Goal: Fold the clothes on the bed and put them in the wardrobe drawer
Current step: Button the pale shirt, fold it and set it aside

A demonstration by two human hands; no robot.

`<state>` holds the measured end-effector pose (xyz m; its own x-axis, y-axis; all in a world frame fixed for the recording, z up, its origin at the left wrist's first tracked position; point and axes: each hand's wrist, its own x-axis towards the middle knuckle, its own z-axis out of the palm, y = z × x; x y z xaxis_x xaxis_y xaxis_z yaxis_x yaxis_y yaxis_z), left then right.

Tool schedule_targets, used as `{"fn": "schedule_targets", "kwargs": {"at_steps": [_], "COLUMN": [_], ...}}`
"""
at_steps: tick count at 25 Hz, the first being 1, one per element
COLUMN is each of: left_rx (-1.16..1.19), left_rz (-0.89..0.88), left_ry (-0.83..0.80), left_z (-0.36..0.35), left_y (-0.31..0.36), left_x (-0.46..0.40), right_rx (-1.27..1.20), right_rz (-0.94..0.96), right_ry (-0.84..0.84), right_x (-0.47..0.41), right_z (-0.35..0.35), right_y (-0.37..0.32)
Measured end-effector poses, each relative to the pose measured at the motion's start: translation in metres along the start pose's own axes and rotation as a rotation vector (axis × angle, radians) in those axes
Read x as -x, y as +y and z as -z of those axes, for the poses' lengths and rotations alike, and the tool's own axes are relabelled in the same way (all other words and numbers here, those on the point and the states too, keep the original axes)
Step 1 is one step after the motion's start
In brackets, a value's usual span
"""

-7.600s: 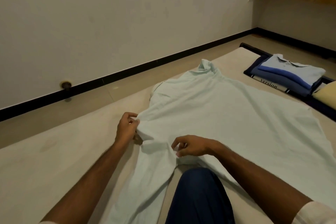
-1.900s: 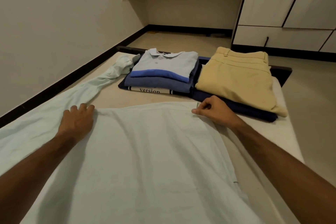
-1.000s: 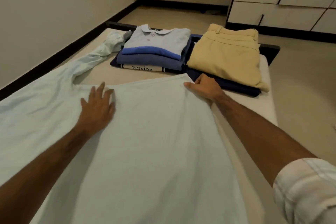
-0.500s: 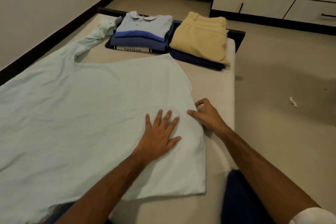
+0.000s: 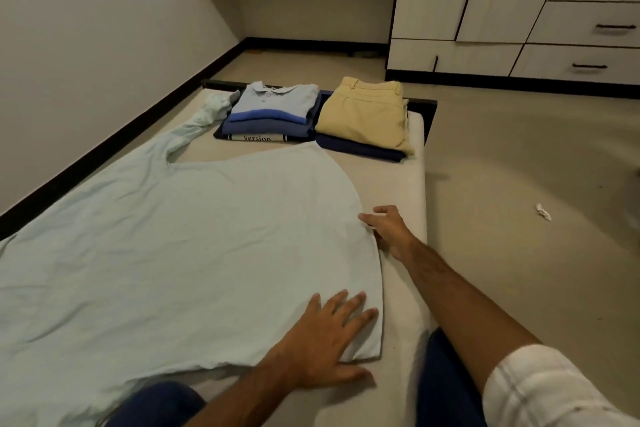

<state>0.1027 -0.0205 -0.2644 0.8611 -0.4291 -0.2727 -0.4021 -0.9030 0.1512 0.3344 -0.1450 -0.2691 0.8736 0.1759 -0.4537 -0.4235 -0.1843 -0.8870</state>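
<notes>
Two hands rest at the near right corner of a pale mint shirt (image 5: 180, 246) that we have spread flat on the bed (image 5: 401, 191). Half a second ago our left hand (image 5: 325, 340) lay further up the cloth; now it presses, fingers straight and splayed, on the bottom hem corner. Our right hand (image 5: 389, 227) touches the shirt's right edge with loosely open fingers, holding nothing. We judge the smoothing is nearly done, so folding can begin. One sleeve (image 5: 197, 121) trails toward the far left. Beyond the shirt sit a stack of folded shirts (image 5: 273, 114) and folded tan trousers (image 5: 367, 114) on a dark garment. Across the floor, the wardrobe drawers (image 5: 585, 62) are all closed; what they hold is hidden.
</notes>
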Motion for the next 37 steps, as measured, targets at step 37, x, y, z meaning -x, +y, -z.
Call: {"fn": "schedule_targets", "kwargs": {"at_steps": [37], "left_rx": [0.950], "left_rz": [1.108], "left_ry": [1.216], "left_z": [-0.088], "left_y": [0.005], "left_x": [0.304], "right_rx": [1.513], "right_rz": [0.852], "right_ry": [-0.584], "right_x": [0.175], "right_z": [-0.072], "right_y": [0.074]}}
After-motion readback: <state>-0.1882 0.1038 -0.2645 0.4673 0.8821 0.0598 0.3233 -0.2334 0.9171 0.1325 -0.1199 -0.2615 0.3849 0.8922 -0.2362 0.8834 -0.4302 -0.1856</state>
